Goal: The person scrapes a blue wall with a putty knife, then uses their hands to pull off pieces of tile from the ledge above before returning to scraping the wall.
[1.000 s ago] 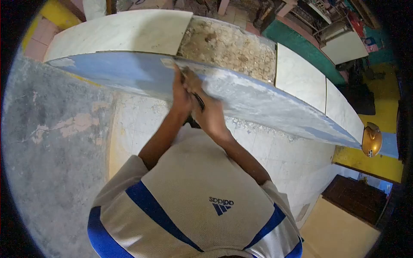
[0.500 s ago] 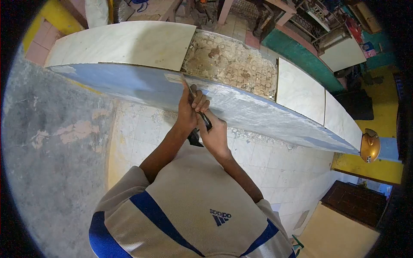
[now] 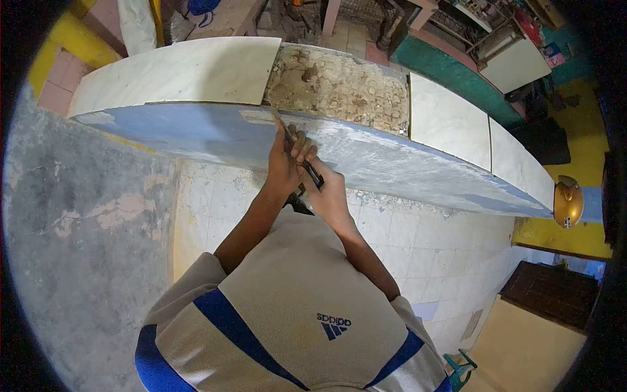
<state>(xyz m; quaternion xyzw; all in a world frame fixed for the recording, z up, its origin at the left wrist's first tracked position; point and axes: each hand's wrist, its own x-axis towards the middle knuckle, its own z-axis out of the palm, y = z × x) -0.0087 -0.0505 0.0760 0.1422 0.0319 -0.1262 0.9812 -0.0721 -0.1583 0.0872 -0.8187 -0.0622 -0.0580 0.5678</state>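
A long, narrow hand tool with a dark handle [image 3: 313,174] and a thin blade-like tip is held in both fists; its exact kind cannot be made out. My right hand [image 3: 330,196] wraps around the handle end. Farther forward, my left hand [image 3: 286,155] closes around the tool near its front. The tip points up at the top edge of the blue-painted low wall [image 3: 196,124], close to a pale bare strip of its face. Just above lies a rough patch of exposed mortar [image 3: 336,85], between a marbled white tile [image 3: 176,68] and another tile [image 3: 450,121].
Beyond the wall are a green ledge [image 3: 457,78] and cluttered shelving. A gold helmet [image 3: 568,202] is at the wall's right end. White floor tiles [image 3: 418,242] lie below, with a grey peeling wall surface [image 3: 85,261] at left and a green chair [image 3: 460,369] at lower right.
The view has shifted slightly. My right hand and the tool's handle have tilted a little, while both hands keep their grip and the tip stays near the wall's top edge.
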